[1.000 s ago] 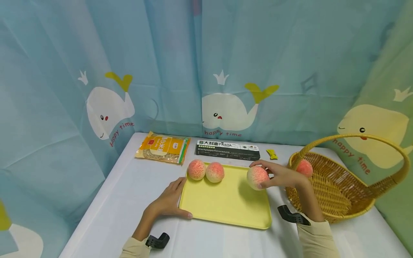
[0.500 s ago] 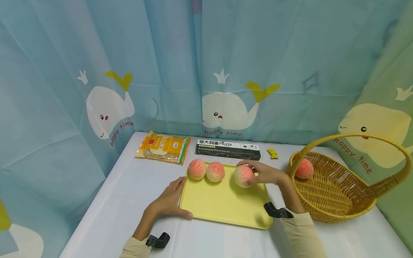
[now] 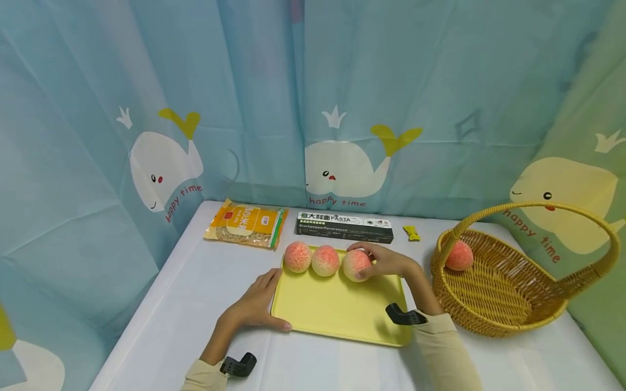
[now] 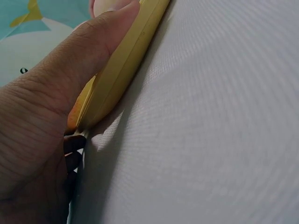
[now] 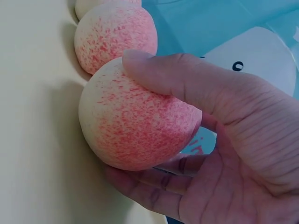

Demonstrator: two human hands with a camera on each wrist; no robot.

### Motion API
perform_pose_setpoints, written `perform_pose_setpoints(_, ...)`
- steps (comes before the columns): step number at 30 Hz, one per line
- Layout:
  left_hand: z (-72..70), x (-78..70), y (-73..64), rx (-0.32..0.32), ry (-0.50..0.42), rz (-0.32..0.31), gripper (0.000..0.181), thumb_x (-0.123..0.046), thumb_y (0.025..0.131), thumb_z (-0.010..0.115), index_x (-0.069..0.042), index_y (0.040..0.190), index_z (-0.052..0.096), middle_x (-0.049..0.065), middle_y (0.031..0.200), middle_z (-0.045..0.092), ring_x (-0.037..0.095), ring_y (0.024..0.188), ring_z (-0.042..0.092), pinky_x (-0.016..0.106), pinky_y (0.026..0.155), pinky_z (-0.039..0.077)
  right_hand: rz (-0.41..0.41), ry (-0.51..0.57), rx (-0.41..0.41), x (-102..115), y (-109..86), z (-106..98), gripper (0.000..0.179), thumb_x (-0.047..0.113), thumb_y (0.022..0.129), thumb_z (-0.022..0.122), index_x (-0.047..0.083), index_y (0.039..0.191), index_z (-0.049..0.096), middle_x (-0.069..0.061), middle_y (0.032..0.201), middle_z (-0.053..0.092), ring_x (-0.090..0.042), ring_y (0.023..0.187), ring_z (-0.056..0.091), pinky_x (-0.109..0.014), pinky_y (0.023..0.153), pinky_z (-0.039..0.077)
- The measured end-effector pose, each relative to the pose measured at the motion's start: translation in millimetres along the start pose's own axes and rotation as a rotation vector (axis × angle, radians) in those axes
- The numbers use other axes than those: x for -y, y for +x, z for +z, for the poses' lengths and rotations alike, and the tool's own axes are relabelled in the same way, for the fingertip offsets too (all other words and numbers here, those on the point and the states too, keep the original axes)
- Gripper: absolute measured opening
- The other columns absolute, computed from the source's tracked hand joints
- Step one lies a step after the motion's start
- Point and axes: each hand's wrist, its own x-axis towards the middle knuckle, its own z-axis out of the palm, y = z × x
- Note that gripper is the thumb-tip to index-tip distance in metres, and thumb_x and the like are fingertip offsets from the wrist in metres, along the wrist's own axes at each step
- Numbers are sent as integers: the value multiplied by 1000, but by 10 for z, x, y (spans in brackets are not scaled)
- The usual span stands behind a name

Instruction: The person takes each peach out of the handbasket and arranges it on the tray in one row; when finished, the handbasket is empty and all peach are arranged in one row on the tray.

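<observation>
My right hand (image 3: 386, 262) holds a pink-and-cream peach (image 3: 353, 270) at the back of the yellow tray (image 3: 337, 309). In the right wrist view, the thumb lies over this peach (image 5: 135, 121) and the fingers curl under its far side. Just left of it, two more peaches, a middle one (image 3: 325, 261) and an outer one (image 3: 297, 257), sit side by side along the tray's back edge. My left hand (image 3: 255, 305) grips the tray's front left corner, fingers along the left side and thumb on the front rim; the left wrist view has the thumb (image 4: 88, 44) across this rim.
A wicker basket (image 3: 494, 320) with a tall handle stands at the right, holding one peach (image 3: 459, 256). Behind the tray lie an orange food packet (image 3: 246, 224), a black-and-white pasta box (image 3: 344, 227) and a small yellow wrapped piece (image 3: 412, 233). A printed curtain (image 3: 264, 108) hangs behind the table.
My right hand has carried its peach leftward over the tray, from near the right edge to close beside the other two. The left hand and the tray have stayed put.
</observation>
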Motion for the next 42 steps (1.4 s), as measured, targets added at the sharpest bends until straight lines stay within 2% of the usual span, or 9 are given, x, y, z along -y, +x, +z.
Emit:
perform_pose_setpoints(7,1,-14,-12,2,-24,-1,130,-64,59,84,-9,156,17,14,156,28,38,140,31,59,111,31,7,-37,6,-2,55,36,70,24,84,76,6,144,43,-14,125,57,-20,102,52,-37,86,46)
perform_pose_setpoints(15,40,30,-3,8,5,-22,132,-68,58,82,-12,157,15,12,157,25,35,142,29,58,112,30,-8,-32,8,-1,35,54,72,23,87,74,2,146,39,-17,130,55,-20,107,54,-41,92,45)
perform_pose_setpoints(19,42,32,2,0,-3,-15,132,-67,58,82,-10,157,16,14,157,26,37,141,29,59,111,31,-3,-33,-2,12,24,67,73,22,86,75,0,145,38,-17,123,58,-19,102,56,-38,87,47)
perform_pose_setpoints(24,31,30,8,1,-1,-11,131,-66,58,82,-10,157,16,14,157,27,37,141,30,58,111,31,53,-34,-11,29,17,71,70,26,85,76,3,142,42,-15,112,61,-18,95,58,-33,81,49)
perform_pose_setpoints(30,0,4,3,1,-5,-24,131,-66,58,83,-10,157,16,14,157,26,37,141,29,58,112,31,68,-9,-17,30,17,72,67,24,87,74,3,142,42,-15,110,60,-19,91,57,-34,78,49)
perform_pose_setpoints(37,-1,14,-1,1,-3,-22,131,-66,59,83,-10,157,16,15,158,25,38,142,29,59,111,30,34,28,-55,35,-2,131,73,21,84,78,3,143,40,-19,126,53,-26,111,53,-39,89,47)
perform_pose_setpoints(42,9,18,-6,4,0,-9,131,-66,59,83,-9,157,15,16,158,25,39,142,29,60,111,30,51,49,-85,23,-13,166,69,22,81,80,6,139,45,-15,122,55,-23,105,53,-37,87,48)
